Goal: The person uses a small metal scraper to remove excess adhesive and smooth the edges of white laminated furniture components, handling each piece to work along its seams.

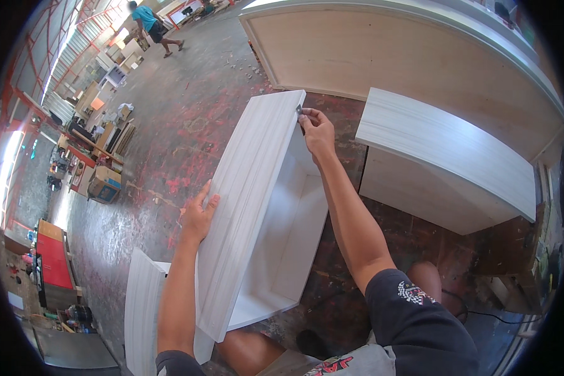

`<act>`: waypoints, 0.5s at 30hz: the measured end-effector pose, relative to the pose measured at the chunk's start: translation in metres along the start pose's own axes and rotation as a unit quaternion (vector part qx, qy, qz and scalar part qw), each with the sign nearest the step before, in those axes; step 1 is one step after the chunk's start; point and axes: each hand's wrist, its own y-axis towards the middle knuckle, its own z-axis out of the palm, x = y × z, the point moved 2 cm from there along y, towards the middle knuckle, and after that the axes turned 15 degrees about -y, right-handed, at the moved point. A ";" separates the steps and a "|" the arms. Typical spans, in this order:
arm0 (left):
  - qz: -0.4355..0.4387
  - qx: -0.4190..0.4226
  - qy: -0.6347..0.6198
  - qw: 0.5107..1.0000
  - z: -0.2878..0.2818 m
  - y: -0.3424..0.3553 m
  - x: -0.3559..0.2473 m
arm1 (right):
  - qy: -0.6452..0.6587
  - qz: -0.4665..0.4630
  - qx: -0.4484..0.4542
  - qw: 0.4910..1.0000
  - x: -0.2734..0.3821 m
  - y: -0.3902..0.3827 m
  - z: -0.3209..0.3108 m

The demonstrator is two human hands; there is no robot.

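A drawer (252, 182) with a pale wood-grain front panel and a white box behind it stands tilted in front of me. My left hand (197, 216) holds the left edge of the front panel, its thumb lying over the edge. At the far right corner of the panel, my right hand (317, 130) pinches a small dark metal-looking piece (299, 109) between thumb and fingers, against the panel's edge. What exactly the piece is, I cannot make out.
Another pale drawer (445, 144) sits to the right, by a large wooden cabinet (382, 53). A further pale panel (142, 307) is at lower left. Cardboard boxes (104, 183) and a red-topped bench (55, 260) stand left. Far off, a person (150, 25) walks.
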 end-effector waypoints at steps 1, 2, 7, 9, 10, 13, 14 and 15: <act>-0.001 0.002 -0.002 1.000 0.003 0.002 0.001 | -0.003 0.001 -0.001 1.000 -0.004 -0.004 -0.002; -0.010 -0.005 0.019 1.000 -0.003 -0.001 0.001 | -0.022 0.010 0.012 1.000 0.002 -0.017 0.004; -0.035 -0.029 0.050 0.998 -0.009 -0.008 0.013 | -0.020 0.010 0.053 0.998 -0.003 -0.073 0.021; -0.039 -0.043 0.043 0.997 -0.010 -0.008 0.018 | -0.048 0.011 0.077 0.996 -0.002 -0.097 0.026; -0.044 -0.046 0.043 0.997 -0.010 -0.008 0.019 | -0.049 0.013 0.081 0.995 -0.001 -0.108 0.027; -0.033 -0.049 0.027 0.998 -0.004 -0.006 0.016 | -0.040 0.010 0.100 0.994 -0.006 -0.143 0.023; -0.017 -0.050 0.024 0.998 -0.004 -0.006 0.018 | -0.033 0.008 0.111 0.993 -0.007 -0.157 0.022; -0.001 -0.054 0.020 0.998 -0.005 -0.006 0.018 | -0.026 0.005 0.123 0.992 -0.004 -0.170 0.021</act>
